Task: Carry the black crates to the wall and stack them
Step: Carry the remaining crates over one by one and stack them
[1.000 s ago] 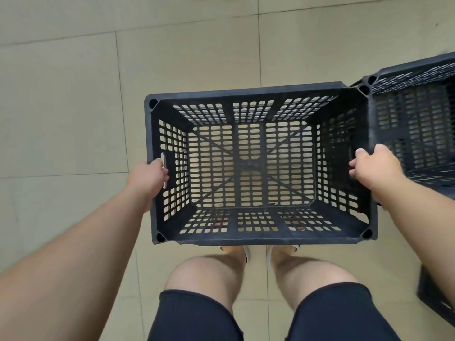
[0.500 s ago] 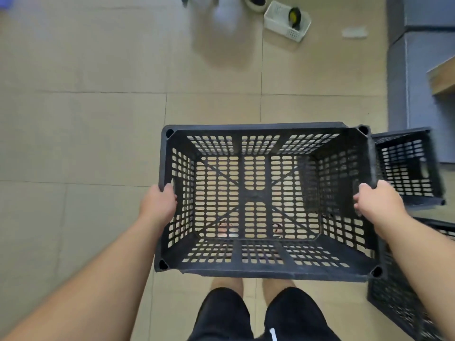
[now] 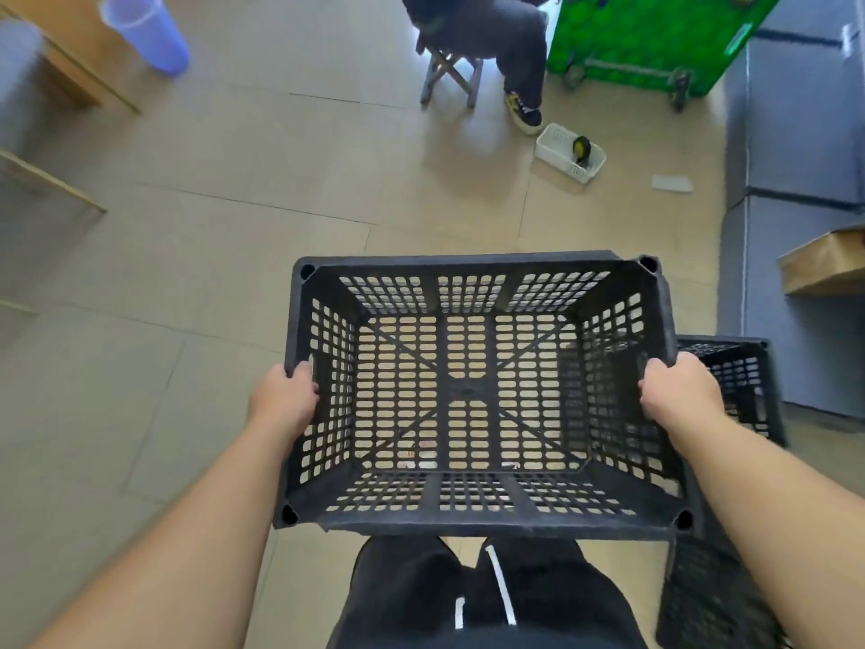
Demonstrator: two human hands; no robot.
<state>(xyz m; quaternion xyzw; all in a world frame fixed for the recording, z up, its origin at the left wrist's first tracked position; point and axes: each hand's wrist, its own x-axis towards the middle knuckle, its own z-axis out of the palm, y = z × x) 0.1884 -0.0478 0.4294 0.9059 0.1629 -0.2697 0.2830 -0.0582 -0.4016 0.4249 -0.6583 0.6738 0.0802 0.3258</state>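
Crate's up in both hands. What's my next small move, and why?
Probably step forward-left across the tiles, holding the crate level: left hand and right hand grip its short sides, it's off the floor, and a white basket and seated person sit ahead.

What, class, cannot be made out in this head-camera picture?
Head view:
- Fingertips of left hand and right hand: hidden by the hands and walls of the carried crate.
- Seated person: cut off by top edge.
- Crate at bottom right: blurred, partly behind right arm.
- Item in white basket: too small.
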